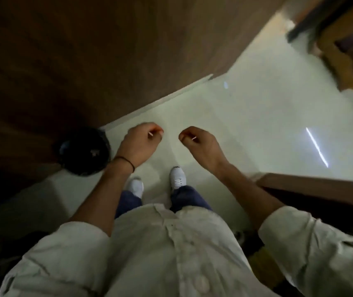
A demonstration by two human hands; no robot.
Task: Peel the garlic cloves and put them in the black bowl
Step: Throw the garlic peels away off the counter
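Note:
The view is dim and blurred. A black bowl (83,151) sits at the left, at the edge of a dark wooden surface (85,50), with a small pale speck inside that I cannot identify. No garlic clove can be made out. My left hand (141,142) hangs just right of the bowl, over the floor, with its fingers curled in. My right hand (197,144) is level with it, a short gap to the right, fingers also curled. I see only the backs of both hands, and nothing shows in either.
Pale glossy floor (257,125) spreads under my hands, and my white shoes (177,177) stand on it. A wooden furniture edge (312,183) juts in from the right. A yellowish wooden piece (342,52) stands at the top right.

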